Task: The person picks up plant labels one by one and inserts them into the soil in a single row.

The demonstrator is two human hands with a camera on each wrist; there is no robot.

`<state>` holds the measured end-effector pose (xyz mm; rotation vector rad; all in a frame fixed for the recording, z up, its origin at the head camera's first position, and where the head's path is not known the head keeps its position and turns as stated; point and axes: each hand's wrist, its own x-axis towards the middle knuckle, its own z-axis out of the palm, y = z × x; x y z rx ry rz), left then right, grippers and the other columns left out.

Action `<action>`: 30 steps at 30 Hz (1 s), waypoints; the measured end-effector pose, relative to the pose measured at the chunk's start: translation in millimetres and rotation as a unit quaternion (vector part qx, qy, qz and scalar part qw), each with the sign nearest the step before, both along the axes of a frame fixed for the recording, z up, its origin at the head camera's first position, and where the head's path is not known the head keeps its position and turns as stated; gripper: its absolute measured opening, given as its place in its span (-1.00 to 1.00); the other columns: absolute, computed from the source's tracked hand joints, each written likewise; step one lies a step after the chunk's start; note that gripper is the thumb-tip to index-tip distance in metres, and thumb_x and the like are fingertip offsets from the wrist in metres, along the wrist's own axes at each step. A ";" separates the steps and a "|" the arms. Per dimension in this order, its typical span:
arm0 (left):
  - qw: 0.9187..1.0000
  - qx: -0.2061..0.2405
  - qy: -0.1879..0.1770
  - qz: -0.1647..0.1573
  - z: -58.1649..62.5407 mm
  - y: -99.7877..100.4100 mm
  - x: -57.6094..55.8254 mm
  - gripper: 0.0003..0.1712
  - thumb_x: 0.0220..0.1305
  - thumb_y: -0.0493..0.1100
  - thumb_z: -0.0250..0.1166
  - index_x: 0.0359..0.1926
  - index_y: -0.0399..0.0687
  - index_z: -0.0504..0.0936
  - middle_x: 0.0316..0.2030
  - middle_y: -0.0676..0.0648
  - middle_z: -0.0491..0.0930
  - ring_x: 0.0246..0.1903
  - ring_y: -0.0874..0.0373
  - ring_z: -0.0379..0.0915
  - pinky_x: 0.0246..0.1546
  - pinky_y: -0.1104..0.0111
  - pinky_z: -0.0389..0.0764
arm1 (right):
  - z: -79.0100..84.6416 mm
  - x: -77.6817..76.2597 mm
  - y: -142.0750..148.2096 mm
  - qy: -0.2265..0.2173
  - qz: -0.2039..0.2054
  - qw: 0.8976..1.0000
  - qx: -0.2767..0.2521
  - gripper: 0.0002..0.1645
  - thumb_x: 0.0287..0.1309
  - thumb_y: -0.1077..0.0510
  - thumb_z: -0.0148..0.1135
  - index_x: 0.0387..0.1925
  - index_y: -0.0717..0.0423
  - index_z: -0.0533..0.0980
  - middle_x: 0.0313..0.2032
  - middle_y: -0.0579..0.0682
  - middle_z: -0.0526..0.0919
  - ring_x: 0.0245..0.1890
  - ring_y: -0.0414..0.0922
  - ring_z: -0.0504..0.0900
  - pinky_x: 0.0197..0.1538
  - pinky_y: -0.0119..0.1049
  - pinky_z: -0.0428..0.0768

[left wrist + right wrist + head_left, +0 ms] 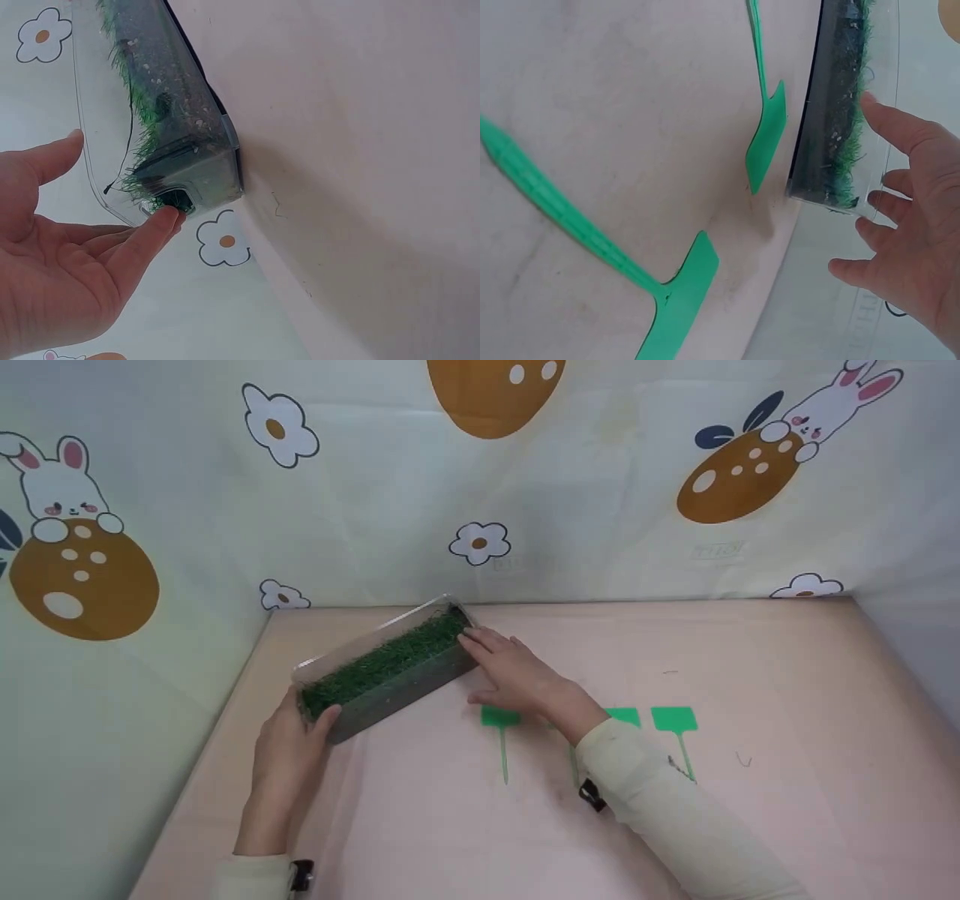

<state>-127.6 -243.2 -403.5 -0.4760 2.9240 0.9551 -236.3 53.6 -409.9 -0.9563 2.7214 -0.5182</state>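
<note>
A clear plastic box (405, 697) with a strip of green artificial grass (390, 656) over a dark layer lies slantwise near the back left. My left hand (285, 750) is at its left end. In the left wrist view its fingertips (171, 216) touch the end wall by a cut-out, with the thumb beside the rim. At the other end my right hand (521, 671) rests outspread fingers on the box; the right wrist view shows one fingertip (868, 101) against its side. Green plant labels (673, 718) lie below my right hand, some partly hidden by the arm.
The pale pink tabletop (420, 825) bears a few small dark marks. A patterned cloth wall (375, 510) rises close behind the box, and another side stands on the left. Small black devices (301, 876) sit at both wrists.
</note>
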 end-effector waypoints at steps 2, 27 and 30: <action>1.000 -0.001 -0.001 0.001 -0.3 0.1 -0.1 -0.05 0.48 0.08 0.12 0.53 -0.44 -0.12 0.46 -0.50 0.05 0.43 -0.40 0.07 0.39 -0.19 0.28 | 1.2 0.6 0.7 -0.001 0.000 1.000 -0.004 0.01 0.29 -0.11 0.29 0.58 0.04 -0.01 0.59 0.00 -0.05 0.61 -0.02 -0.09 0.61 0.08 0.00; 0.998 0.041 -0.002 -0.041 4.6 14.2 -15.4 -0.08 0.45 0.02 0.18 0.53 -0.39 -0.06 0.46 -0.46 0.11 0.45 -0.35 0.08 0.43 -0.16 0.25 | 29.1 10.5 32.1 -0.019 -0.037 0.999 -0.003 -0.29 0.30 -0.03 0.29 0.39 0.13 0.38 0.39 0.07 0.44 0.41 0.03 0.41 0.44 -0.07 0.41; 0.997 0.056 -0.006 -0.049 5.4 17.8 -20.4 -0.08 0.44 -0.01 0.20 0.53 -0.40 -0.06 0.45 -0.46 0.12 0.45 -0.33 0.11 0.45 -0.13 0.24 | 33.0 13.1 42.0 -0.019 -0.038 0.999 0.003 -0.31 0.30 -0.04 0.30 0.37 0.14 0.40 0.35 0.07 0.48 0.39 0.04 0.42 0.44 -0.04 0.42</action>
